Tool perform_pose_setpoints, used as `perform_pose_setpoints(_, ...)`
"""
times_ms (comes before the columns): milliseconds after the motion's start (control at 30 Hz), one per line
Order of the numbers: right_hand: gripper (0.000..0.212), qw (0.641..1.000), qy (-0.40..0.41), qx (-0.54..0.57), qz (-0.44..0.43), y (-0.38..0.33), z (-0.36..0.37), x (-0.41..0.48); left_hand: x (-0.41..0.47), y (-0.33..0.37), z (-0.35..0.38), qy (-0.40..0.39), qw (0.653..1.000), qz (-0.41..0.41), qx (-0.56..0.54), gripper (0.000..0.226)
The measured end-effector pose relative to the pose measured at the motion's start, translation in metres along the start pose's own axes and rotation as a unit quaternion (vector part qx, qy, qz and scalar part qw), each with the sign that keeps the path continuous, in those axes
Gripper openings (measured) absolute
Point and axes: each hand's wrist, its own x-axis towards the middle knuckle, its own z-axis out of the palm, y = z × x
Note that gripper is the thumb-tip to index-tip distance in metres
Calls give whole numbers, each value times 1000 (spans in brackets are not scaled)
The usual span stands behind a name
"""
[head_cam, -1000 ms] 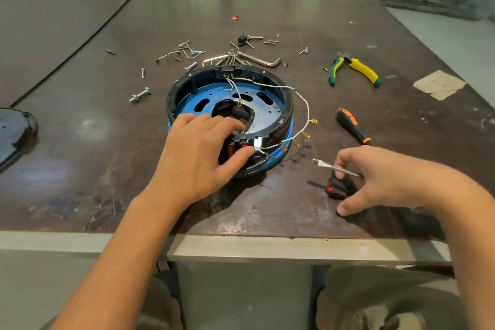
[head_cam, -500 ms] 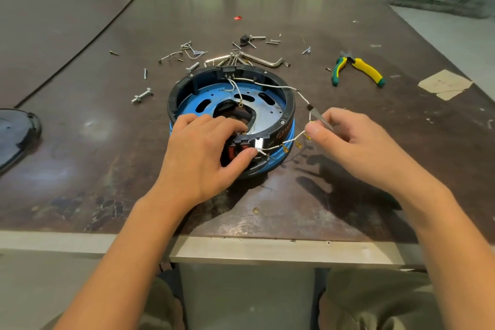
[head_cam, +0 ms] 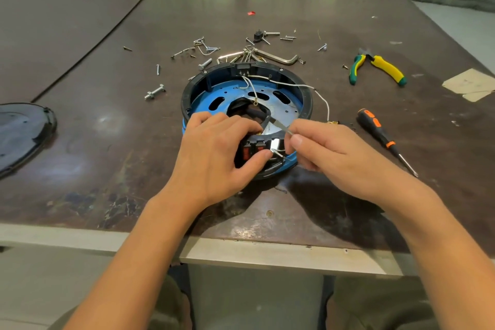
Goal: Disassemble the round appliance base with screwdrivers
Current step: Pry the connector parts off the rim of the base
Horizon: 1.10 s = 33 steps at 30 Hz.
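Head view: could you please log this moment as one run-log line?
left hand grips round blue-and-black appliance base near rim | right hand pinches thin metal tool, tip inside base | orange-black screwdriver lying untouched

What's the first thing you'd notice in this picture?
The big round base, bright blue inside with a black rim, sits mid-table with both hands at its near edge. The left hand grips it while the right hand pinches a thin metal tool poking in. Yellow-green pliers lie far right, and loose screws are scattered behind the base.
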Motion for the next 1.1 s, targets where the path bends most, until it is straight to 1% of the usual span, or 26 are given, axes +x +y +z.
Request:
perform_pose_setpoints(100,27,999,-9,-47,7,6,-2,0,0,-1,0,-1,1000,0,-3,37)
perform_pose_setpoints(233,22,997,-13,-69,8,7,-3,-2,0,1,1,2,1000,-1,-3,38)
perform_pose_setpoints(400,28,993,-20,-114,8,6,-1,-1,-1,1,1,-1,1000,1,6,38)
perform_pose_setpoints(567,25,995,-7,-101,18,5,-4,-1,0,2,0,0,1000,1,1,38)
perform_pose_setpoints(800,30,989,-21,-145,17,5,-3,-1,0,1,-1,-5,1000,2,5,38)
perform_pose_setpoints(900,30,986,-1,-165,-1,5,-2,-3,0,2,-2,-8,1000,-2,-13,37)
perform_pose_setpoints(1000,28,977,34,-209,-27,5,0,-6,0,1,-3,-5,999,-2,-32,36)
perform_pose_setpoints(1100,24,971,45,-231,-45,4,2,-6,-1,0,-4,-12,999,4,-33,36)
